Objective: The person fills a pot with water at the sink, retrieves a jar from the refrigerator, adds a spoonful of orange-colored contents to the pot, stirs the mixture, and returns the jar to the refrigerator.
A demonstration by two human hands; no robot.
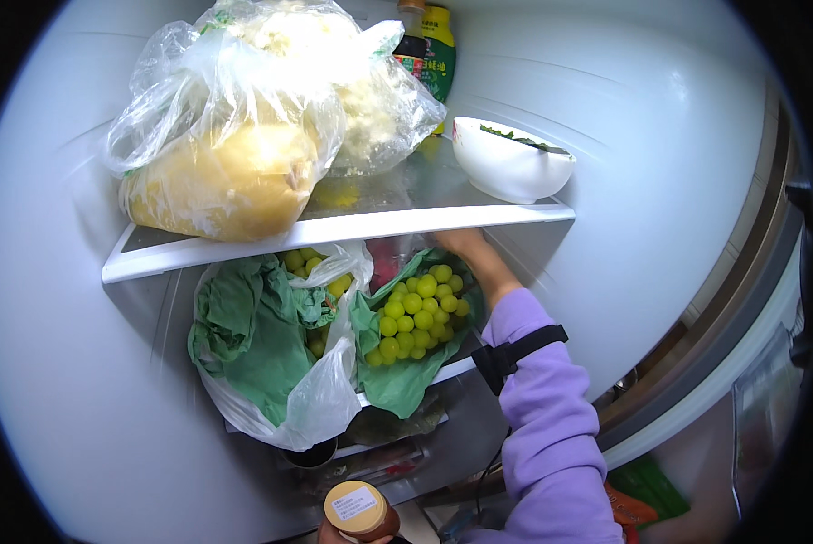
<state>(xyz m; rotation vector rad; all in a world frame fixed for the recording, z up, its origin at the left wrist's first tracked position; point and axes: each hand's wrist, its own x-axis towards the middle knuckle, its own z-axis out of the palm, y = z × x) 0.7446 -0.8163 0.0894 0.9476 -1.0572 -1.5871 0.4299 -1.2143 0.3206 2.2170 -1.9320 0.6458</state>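
My left hand (335,534), at the bottom edge, holds a jar (357,510) of reddish-brown contents; its yellowish lid bears a label with writing. My right hand (462,239) reaches into the refrigerator's middle level, beneath the upper shelf. Its fingers are hidden behind the shelf edge, so what they touch cannot be seen. Just left of that wrist, green grapes (417,313) lie on green wrapping paper (396,387). Farther left, a white plastic bag (321,401) holds more grapes and crumpled green paper. Something red in clear plastic (383,262) shows behind them.
On the upper shelf (352,226) stand bulging clear plastic bags (230,177), a white bowl (508,163) with leafy greens, and bottles (440,54) at the back. Below are a dark round container (311,454) and packed items. The open refrigerator door (767,381) curves along the right.
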